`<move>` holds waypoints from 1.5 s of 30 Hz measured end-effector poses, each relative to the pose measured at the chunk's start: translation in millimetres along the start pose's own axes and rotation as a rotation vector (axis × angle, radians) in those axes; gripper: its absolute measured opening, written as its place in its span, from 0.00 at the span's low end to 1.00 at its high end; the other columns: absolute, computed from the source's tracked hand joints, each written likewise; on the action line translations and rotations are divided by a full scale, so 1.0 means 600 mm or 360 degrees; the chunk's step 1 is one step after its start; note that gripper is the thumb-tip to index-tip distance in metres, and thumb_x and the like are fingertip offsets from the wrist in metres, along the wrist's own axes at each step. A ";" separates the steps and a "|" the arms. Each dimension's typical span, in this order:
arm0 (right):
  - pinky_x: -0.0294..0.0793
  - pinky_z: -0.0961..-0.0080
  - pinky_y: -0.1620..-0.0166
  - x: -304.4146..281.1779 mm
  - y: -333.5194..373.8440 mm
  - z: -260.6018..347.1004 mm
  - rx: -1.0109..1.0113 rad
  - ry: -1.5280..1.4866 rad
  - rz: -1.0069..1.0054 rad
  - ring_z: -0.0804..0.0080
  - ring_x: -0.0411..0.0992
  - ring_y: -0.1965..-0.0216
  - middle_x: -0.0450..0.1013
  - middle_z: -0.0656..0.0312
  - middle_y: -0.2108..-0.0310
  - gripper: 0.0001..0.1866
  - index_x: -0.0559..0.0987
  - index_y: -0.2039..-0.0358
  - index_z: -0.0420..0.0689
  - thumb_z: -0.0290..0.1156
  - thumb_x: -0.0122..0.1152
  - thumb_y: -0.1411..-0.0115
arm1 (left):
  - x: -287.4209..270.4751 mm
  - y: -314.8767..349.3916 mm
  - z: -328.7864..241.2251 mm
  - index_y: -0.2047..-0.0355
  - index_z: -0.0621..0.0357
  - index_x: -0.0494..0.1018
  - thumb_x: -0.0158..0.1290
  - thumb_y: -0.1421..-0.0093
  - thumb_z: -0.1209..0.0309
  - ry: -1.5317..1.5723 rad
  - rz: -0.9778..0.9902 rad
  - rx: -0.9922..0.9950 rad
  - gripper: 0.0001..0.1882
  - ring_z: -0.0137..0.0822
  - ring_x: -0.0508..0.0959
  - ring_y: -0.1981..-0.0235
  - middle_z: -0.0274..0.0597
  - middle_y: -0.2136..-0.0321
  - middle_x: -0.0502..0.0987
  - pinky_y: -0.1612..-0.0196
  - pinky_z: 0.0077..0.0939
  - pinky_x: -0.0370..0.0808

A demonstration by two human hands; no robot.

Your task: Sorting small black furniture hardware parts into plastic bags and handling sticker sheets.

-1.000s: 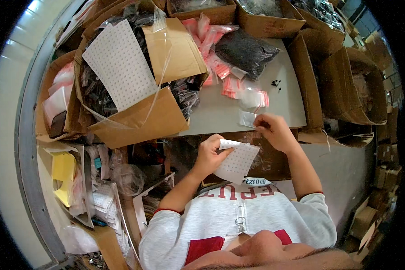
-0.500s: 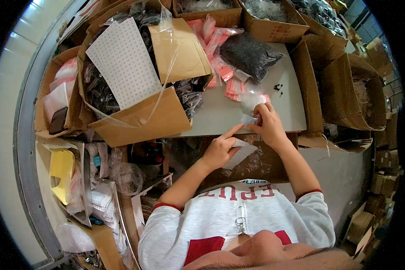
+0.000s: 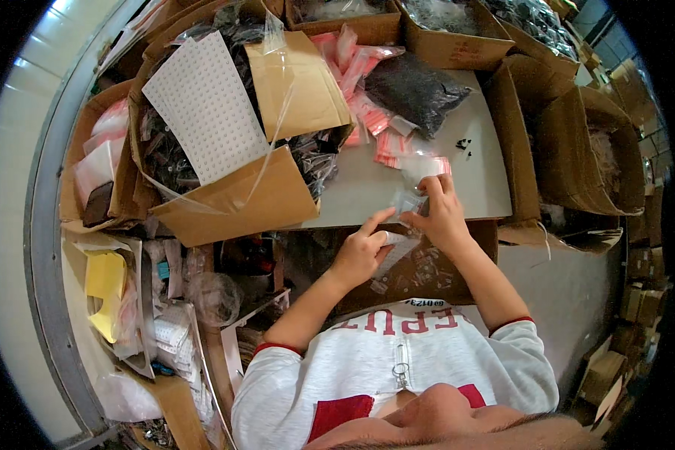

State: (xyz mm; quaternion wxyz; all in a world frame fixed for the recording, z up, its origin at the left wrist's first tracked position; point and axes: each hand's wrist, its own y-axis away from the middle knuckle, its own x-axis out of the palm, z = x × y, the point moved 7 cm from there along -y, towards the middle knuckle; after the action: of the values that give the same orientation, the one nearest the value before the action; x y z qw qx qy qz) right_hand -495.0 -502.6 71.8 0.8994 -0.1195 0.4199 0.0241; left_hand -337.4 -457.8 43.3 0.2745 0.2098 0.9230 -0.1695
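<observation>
At the front edge of the grey tabletop, my right hand (image 3: 441, 217) pinches a small clear zip bag (image 3: 408, 202) between thumb and fingers. Just left of it and nearer my body is my left hand (image 3: 358, 257), closed on a white sticker sheet (image 3: 397, 253) that slants down below the table edge. Its index finger reaches toward the bag; I cannot tell whether it touches. Beyond my right hand lies a spread of clear zip bags with red-striped tops (image 3: 392, 148). A big clear bag of small black parts (image 3: 420, 91) rests behind them.
Several tiny black pieces (image 3: 464, 144) lie on the tabletop (image 3: 360, 191). At left, a large carton (image 3: 236, 199) holds black bagged parts and a big white sticker sheet (image 3: 202, 105). Open cartons (image 3: 514, 135) line the right side. Under the edge, an open box (image 3: 457, 274) contains small clear packets.
The small bag in my right hand has shifted left and shows more of its face. My left hand has drawn slightly left and down, and its sticker sheet has tilted, uncovering packets below.
</observation>
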 end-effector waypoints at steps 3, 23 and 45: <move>0.71 0.62 0.55 0.002 0.002 -0.004 0.0084 -0.0006 0.0022 0.51 0.67 0.56 0.64 0.53 0.58 0.31 0.68 0.56 0.42 0.28 0.76 0.59 | -0.005 -0.001 -0.005 0.69 0.67 0.73 0.60 0.49 0.79 -0.0004 -0.0041 -0.0060 0.08 0.54 0.74 0.48 0.49 0.40 0.66 0.51 0.39 0.75; 0.71 0.61 0.60 0.004 -0.003 0.014 -0.0065 -0.0375 0.0264 0.46 0.72 0.63 0.72 0.48 0.66 0.13 0.68 0.58 0.41 0.20 0.57 0.44 | -0.032 0.028 0.022 0.68 0.64 0.73 0.60 0.50 0.80 -0.0172 0.0017 -0.0064 0.09 0.50 0.77 0.52 0.42 0.39 0.66 0.55 0.37 0.77; 0.68 0.60 0.51 0.024 -0.013 -0.015 -0.0261 0.0115 0.0189 0.47 0.66 0.53 0.66 0.48 0.56 0.13 0.72 0.63 0.39 0.27 0.64 0.48 | -0.022 0.025 0.006 0.64 0.63 0.76 0.62 0.51 0.80 0.0364 0.0166 0.0039 0.12 0.47 0.73 0.46 0.48 0.43 0.69 0.47 0.34 0.72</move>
State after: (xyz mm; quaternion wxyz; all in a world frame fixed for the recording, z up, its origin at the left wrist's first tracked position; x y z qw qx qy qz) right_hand -491.0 -512.9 56.6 0.8678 -0.1686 0.4549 0.1073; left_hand -318.4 -450.6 45.2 0.1734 0.2787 0.9339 -0.1414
